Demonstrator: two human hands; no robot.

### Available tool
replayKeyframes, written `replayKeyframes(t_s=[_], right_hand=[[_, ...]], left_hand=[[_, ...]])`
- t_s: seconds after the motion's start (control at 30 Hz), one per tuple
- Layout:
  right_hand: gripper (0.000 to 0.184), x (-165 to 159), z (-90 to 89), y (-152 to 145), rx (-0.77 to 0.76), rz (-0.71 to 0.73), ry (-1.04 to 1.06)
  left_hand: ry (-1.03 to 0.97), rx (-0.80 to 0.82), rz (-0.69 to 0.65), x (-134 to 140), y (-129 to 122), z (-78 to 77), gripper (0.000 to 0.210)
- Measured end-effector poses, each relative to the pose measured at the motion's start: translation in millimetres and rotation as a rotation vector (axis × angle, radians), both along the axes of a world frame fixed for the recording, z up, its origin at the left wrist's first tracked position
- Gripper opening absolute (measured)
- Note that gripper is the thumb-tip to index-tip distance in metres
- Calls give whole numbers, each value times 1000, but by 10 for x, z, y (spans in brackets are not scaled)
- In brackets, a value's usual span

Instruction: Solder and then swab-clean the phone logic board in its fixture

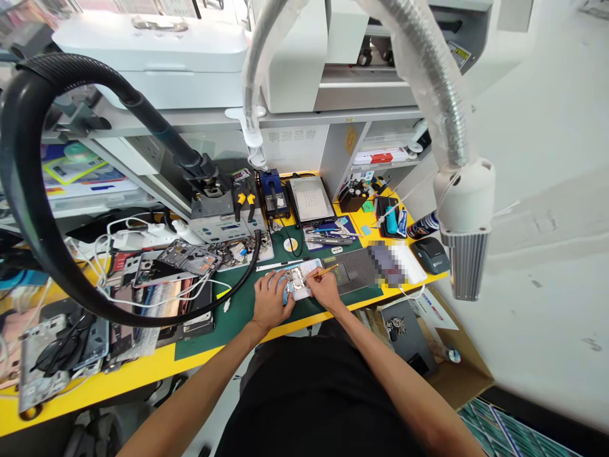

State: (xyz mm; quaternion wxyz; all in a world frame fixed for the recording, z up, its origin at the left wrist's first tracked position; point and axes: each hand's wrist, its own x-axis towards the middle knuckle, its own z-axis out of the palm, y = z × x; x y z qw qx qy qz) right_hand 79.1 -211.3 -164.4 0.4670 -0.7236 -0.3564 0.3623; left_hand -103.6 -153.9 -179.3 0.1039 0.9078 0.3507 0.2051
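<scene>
Green mat (238, 315), phone parts (38, 377) on yellow bench (118, 384)

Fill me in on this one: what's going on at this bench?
A person is working on a small circuit board over a green mat. The left hand lies at the board's left side, and the right hand holds a thin yellow tool pointed toward the board; whether its tip touches is too small to tell. Off to the left, phone parts lie piled among white cables.
</scene>
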Motion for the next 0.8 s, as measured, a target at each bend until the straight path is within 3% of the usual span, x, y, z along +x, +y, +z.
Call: replayKeyframes(t_s=[0.43, 0.8], right_hand=[[13, 8, 49, 14, -45, -5, -43], [20, 7, 13, 8, -78, 13, 39]], left_hand=[[-27, -39, -1, 5, -5, -1, 33], [8, -3, 19, -16, -26, -33, 40]])
